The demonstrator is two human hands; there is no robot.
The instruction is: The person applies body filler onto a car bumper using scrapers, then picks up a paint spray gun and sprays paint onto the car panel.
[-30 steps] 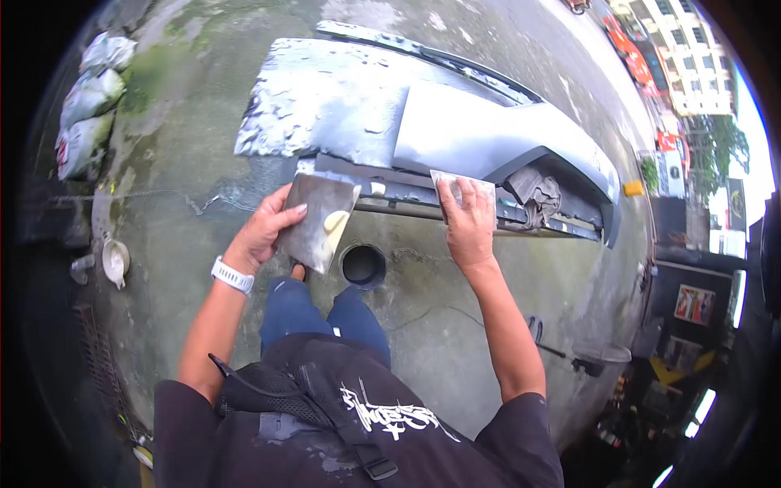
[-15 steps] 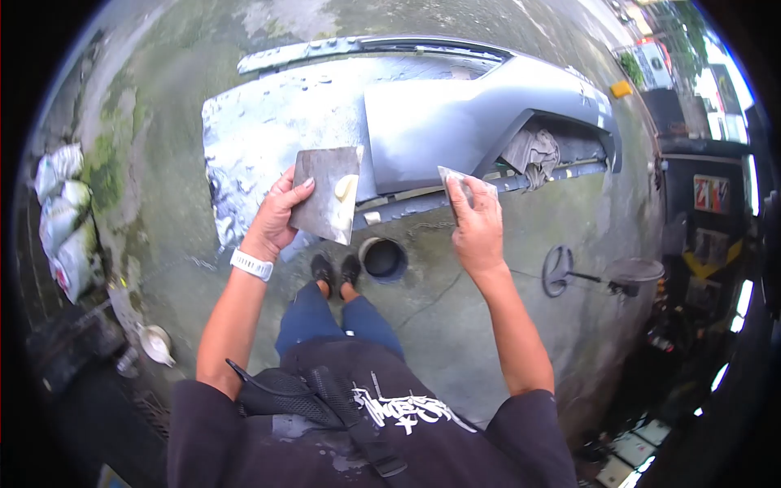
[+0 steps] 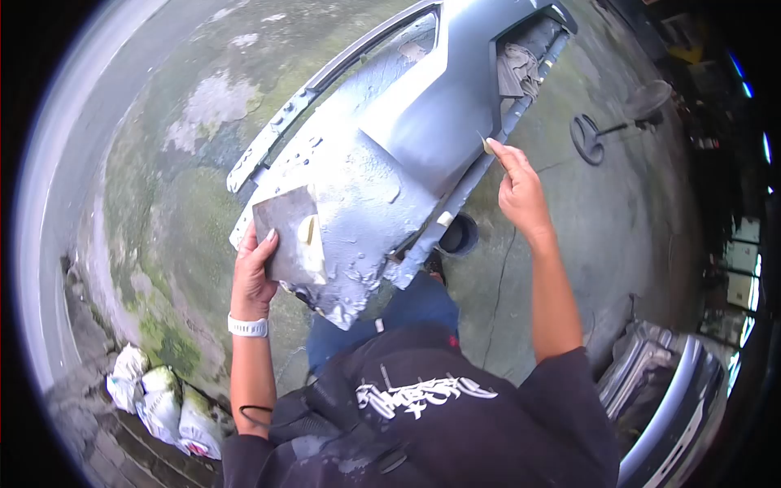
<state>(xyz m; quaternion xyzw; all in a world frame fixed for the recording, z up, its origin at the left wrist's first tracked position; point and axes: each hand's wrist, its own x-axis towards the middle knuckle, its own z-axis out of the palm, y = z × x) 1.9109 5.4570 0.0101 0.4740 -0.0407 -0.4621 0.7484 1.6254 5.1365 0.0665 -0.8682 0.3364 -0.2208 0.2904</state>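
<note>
My left hand (image 3: 255, 275) is closed on the edge of a flat metal plate (image 3: 277, 232), thumb on top. A dab of pale yellow body filler (image 3: 307, 231) sits on the plate, with a whitish smear below it. In my right hand (image 3: 521, 193) a thin putty spreader (image 3: 486, 145) is pinched, seen nearly edge-on, with some pale filler showing at the fingertips. The spreader is over the lower edge of a grey car body panel (image 3: 443, 114); whether it touches I cannot tell. The plate overlaps the panel's rough, silvery end in view.
A crumpled cloth (image 3: 518, 71) lies in the panel's opening. A dark bucket (image 3: 460, 236) stands under the panel's near edge. Filled white sacks (image 3: 160, 411) are at lower left, a steering wheel-like ring (image 3: 586, 138) at right, and another car part (image 3: 663, 407) at lower right.
The view has turned and shifted left along the panel, which now appears slanted. My right hand's spreader has tilted to edge-on. Both hands keep their hold.
</note>
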